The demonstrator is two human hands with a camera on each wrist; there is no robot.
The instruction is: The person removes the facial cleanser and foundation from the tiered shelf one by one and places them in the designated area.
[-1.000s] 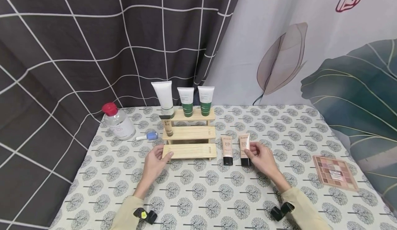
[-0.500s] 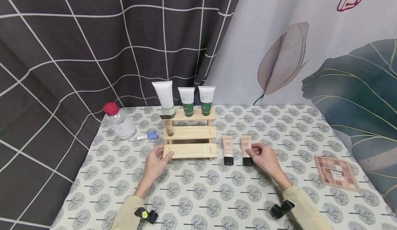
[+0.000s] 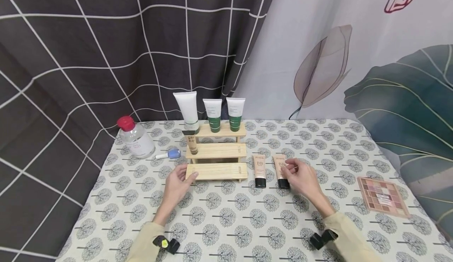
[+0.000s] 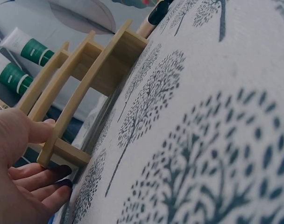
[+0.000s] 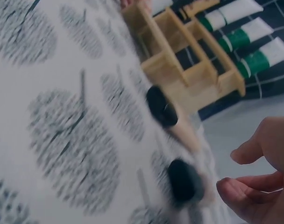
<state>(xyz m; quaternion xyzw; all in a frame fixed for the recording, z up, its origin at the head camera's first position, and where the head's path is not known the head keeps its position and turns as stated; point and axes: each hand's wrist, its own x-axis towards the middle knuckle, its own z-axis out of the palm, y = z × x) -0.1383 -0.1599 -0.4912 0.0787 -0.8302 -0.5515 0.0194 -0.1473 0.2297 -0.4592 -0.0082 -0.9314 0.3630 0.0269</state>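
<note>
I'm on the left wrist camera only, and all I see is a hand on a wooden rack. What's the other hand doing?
Observer: The right hand is beside the right BB tube, fingers loosely curled; no firm grip shows.
Operator: Is that tube alone?
Observer: No, a second BB tube stands on its black cap between it and the wooden rack.
Operator: Anything left of the rack?
Observer: A clear bottle with a red cap stands there on the table.
</note>
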